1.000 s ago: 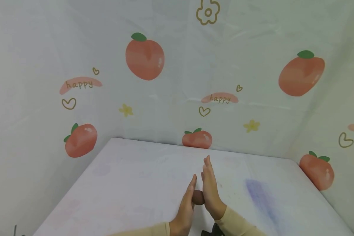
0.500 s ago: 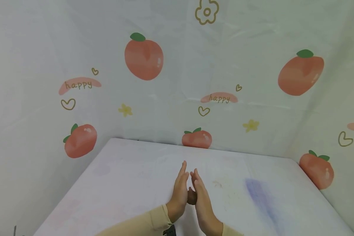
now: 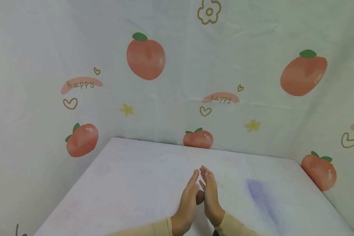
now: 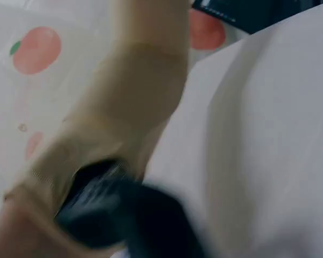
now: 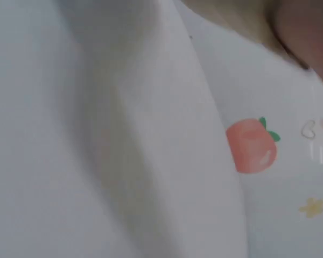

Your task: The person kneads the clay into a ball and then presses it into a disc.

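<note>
A small brown clay ball (image 3: 200, 197) sits between two palms above the table in the head view. My left hand (image 3: 187, 206) presses it from the left with straight fingers angled up and away. From the right, my right hand (image 3: 211, 198) presses it with its fingers also extended. The fingertips lean close together beyond the ball, whose left part is hidden by the left hand. In the left wrist view a beige sleeve (image 4: 129, 86) and a blurred dark wrist device (image 4: 134, 215) show. The ball is in neither wrist view.
A white table (image 3: 135, 183) lies beneath the hands, with a purple smear (image 3: 261, 196) on its right. Behind it hangs a white curtain (image 3: 171, 49) printed with peaches. A dark flat object (image 4: 264, 11) appears at the top of the left wrist view.
Both hands slide back and forth against each other with the ball between them. Earlier the right hand led, then the left; now their fingertips are nearly level, the right slightly farther.
</note>
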Tool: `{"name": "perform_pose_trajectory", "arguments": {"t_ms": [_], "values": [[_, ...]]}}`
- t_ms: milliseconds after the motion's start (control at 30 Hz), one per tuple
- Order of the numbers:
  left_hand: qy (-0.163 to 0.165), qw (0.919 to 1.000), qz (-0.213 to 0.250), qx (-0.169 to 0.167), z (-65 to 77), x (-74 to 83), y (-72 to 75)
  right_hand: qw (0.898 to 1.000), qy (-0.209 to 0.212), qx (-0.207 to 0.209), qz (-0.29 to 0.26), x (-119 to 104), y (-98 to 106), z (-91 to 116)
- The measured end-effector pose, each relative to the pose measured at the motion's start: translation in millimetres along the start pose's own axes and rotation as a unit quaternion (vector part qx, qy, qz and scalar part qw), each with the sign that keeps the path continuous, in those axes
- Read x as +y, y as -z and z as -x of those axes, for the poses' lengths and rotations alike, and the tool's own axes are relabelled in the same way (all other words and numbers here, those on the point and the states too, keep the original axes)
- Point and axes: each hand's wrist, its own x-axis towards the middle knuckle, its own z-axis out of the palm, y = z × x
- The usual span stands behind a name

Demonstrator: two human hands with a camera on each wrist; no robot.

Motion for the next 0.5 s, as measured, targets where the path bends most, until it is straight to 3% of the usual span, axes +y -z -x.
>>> {"name": "perform_pose_trajectory", "arguments": {"t_ms": [133, 267, 500], "values": [[0.004, 0.9988, -0.001, 0.048, -16.0, 0.2, 4.4, 0.999, -0.023, -0.024, 0.039, -1, -7, 17], [0.009, 0.9976, -0.007, 0.069, -23.4, -6.1, 6.8, 0.997, -0.024, -0.046, 0.056, -9, -11, 29], [0.031, 0.9992, -0.002, 0.027, -1.0, -18.3, -2.8, 0.999, 0.035, -0.027, 0.015, -21, -4, 12]]}}
